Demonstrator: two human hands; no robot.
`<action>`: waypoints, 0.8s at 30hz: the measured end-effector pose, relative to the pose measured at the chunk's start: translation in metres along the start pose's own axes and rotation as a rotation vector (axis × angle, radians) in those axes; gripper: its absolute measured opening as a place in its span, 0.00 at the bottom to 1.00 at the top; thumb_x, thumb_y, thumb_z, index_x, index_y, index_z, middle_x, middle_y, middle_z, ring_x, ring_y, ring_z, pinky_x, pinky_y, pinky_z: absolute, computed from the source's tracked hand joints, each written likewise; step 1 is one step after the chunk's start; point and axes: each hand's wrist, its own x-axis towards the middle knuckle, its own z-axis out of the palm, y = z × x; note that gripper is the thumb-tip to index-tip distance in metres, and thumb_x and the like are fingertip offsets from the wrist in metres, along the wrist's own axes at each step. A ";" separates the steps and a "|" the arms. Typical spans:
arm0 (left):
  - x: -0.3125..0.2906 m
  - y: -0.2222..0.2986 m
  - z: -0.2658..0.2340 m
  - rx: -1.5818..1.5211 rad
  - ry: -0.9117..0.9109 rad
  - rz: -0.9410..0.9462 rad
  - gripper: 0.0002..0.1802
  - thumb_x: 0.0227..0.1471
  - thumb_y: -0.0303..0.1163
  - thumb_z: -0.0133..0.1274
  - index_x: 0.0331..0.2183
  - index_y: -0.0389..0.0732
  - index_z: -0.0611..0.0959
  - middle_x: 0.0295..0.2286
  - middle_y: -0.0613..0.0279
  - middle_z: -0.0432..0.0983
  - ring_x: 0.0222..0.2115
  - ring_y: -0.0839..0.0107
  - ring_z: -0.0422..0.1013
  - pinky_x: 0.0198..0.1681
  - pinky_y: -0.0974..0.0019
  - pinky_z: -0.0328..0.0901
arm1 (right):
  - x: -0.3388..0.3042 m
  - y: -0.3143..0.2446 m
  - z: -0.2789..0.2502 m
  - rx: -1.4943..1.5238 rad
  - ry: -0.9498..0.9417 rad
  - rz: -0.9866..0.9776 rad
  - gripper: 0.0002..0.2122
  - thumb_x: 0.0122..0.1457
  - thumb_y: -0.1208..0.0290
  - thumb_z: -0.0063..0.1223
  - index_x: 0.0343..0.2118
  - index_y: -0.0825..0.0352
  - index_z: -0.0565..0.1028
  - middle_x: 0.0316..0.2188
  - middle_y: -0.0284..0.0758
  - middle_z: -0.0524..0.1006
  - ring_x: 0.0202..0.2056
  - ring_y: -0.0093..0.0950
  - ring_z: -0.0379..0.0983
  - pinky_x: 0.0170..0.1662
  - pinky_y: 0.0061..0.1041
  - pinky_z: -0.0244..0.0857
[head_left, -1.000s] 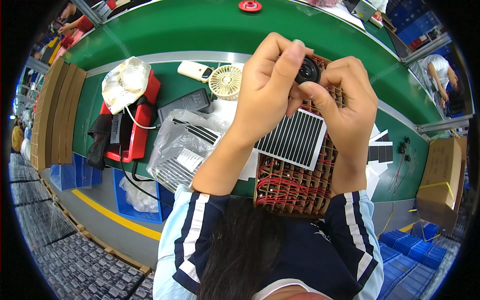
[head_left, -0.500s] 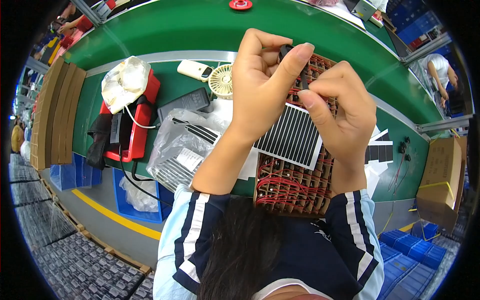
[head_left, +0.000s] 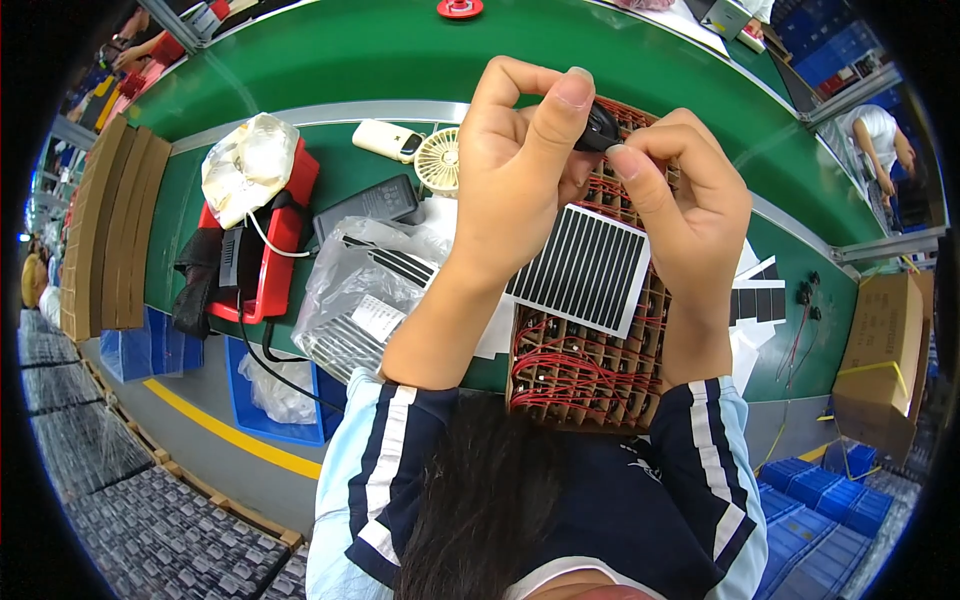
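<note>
Between my hands, over a divided cardboard box (head_left: 585,375) of red-wired parts, is a small round black part (head_left: 600,128). My left hand (head_left: 528,135) is closed on it, thumb raised beside it. Thumb and forefinger of my right hand (head_left: 690,195) pinch at its near right edge; whether they hold a separate black strip there I cannot tell. Below the hands, a white sheet with black strips (head_left: 580,270) lies on the box.
To the left are a clear plastic bag (head_left: 350,290) with striped sheets, a small fan (head_left: 438,162), a black adapter (head_left: 368,207) and a red bin (head_left: 275,270). On the right lie white sheets with black patches (head_left: 760,303) and wired black parts (head_left: 808,295). A green conveyor (head_left: 380,70) runs behind.
The thin black strip that showed between my hands no longer hangs there; the round black part is now in sight. My left thumb has lifted, and my right fingertips have moved up to the part.
</note>
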 end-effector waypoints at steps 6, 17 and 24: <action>-0.002 0.006 0.004 0.098 -0.092 0.039 0.14 0.49 0.36 0.50 0.31 0.38 0.66 0.17 0.66 0.69 0.13 0.86 0.60 0.12 0.84 0.51 | 0.000 -0.003 0.000 -0.025 0.024 0.017 0.05 0.46 0.76 0.55 0.23 0.71 0.72 0.18 0.29 0.66 0.19 0.16 0.60 0.22 0.14 0.54; -0.003 0.005 0.000 0.033 -0.164 -0.089 0.13 0.49 0.37 0.50 0.29 0.36 0.69 0.18 0.70 0.67 0.14 0.88 0.59 0.14 0.85 0.52 | 0.003 0.000 -0.011 0.143 -0.107 0.051 0.07 0.47 0.73 0.55 0.22 0.70 0.70 0.19 0.28 0.66 0.21 0.16 0.61 0.25 0.14 0.55; 0.005 -0.006 -0.004 0.376 -0.108 0.333 0.12 0.51 0.36 0.48 0.29 0.35 0.71 0.22 0.69 0.69 0.19 0.88 0.59 0.21 0.83 0.54 | 0.004 0.001 -0.008 0.105 -0.119 0.026 0.05 0.47 0.76 0.54 0.23 0.71 0.70 0.20 0.31 0.67 0.24 0.18 0.65 0.27 0.15 0.58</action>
